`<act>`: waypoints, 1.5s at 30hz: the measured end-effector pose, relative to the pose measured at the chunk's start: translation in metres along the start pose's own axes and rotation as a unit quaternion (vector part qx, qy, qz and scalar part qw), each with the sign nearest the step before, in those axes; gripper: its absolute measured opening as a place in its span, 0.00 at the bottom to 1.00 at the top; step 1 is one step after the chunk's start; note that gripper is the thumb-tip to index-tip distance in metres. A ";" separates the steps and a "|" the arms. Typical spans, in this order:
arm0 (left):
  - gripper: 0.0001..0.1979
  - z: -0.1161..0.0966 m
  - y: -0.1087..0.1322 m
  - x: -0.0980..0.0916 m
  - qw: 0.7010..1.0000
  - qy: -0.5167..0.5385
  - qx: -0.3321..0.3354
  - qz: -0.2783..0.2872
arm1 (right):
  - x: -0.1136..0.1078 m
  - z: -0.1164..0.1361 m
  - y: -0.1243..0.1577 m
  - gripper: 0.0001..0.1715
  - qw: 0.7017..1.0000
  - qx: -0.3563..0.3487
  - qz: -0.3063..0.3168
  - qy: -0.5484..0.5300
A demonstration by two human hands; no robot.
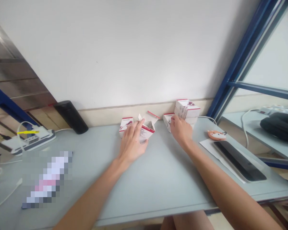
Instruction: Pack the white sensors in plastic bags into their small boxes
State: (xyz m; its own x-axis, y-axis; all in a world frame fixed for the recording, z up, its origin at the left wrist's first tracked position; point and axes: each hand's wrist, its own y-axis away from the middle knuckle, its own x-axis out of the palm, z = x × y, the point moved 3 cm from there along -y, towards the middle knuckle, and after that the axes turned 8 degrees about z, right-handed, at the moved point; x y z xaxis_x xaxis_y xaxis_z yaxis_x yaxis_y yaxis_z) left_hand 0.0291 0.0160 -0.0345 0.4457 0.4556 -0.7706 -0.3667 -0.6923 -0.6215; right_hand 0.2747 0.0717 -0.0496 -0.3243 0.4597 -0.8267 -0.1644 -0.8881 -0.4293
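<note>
My left hand (133, 140) grips a small white and red cardboard box (147, 133) between its fingers and thumb. The top flaps of that box stand up, unfolded. Just left of it, partly behind my fingers, is a closed box (126, 123) of the same kind. My right hand (181, 129) has its fingers drawn together at the right edge of another small box (167, 121). What its fingertips hold, if anything, is hidden. Behind that hand, a stack of similar boxes (187, 110) leans near the wall.
On the right lie a phone (240, 161) on white paper (212, 147) and an orange fox-shaped item (216, 135). A black cylinder (72, 117) and a power strip (33, 140) with cables are on the left, behind a blurred-out item (48, 180). A blue frame (230, 73) borders the grey table's right side.
</note>
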 end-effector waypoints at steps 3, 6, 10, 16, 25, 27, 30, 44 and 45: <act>0.44 0.000 0.000 0.000 1.000 -0.001 0.006 -0.001 | 0.003 -0.007 -0.001 0.21 0.999 0.031 0.027 0.004; 0.43 0.002 0.000 0.001 1.000 -0.001 0.007 -0.001 | 0.002 -0.006 -0.002 0.22 0.997 0.052 0.049 -0.021; 0.42 0.002 0.001 0.002 1.000 -0.009 0.008 -0.005 | -0.022 0.019 0.009 0.23 0.992 -0.059 -0.032 -0.109; 0.44 0.001 0.003 0.004 0.999 -0.040 0.022 -0.021 | -0.042 0.066 0.038 0.16 0.925 -0.353 0.052 -0.129; 0.42 0.003 -0.001 0.002 0.998 -0.051 0.028 -0.003 | -0.027 0.054 0.025 0.08 0.929 -0.354 0.053 -0.099; 0.43 0.004 -0.002 0.001 0.999 -0.045 0.022 -0.001 | -0.026 0.051 0.023 0.07 0.933 -0.328 0.055 -0.138; 0.43 0.004 -0.002 0.001 0.999 -0.038 0.019 0.010 | -0.025 0.048 0.022 0.05 0.933 -0.284 0.081 -0.205; 0.39 0.005 -0.002 0.000 0.998 -0.049 0.003 0.042 | -0.032 0.056 0.023 0.09 0.913 -0.349 0.044 -0.205; 0.40 0.005 -0.002 -0.001 0.998 -0.048 -0.001 0.043 | -0.033 0.054 0.022 0.09 0.915 -0.333 0.033 -0.226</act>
State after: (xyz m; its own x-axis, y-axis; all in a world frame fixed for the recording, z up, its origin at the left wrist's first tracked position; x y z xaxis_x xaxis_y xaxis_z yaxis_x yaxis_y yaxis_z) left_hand 0.0253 0.0195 -0.0331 0.3326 0.4456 -0.8312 -0.3989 -0.7321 -0.5521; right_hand 0.2320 0.0369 -0.0117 -0.6900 0.2222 -0.6889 0.4255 -0.6454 -0.6343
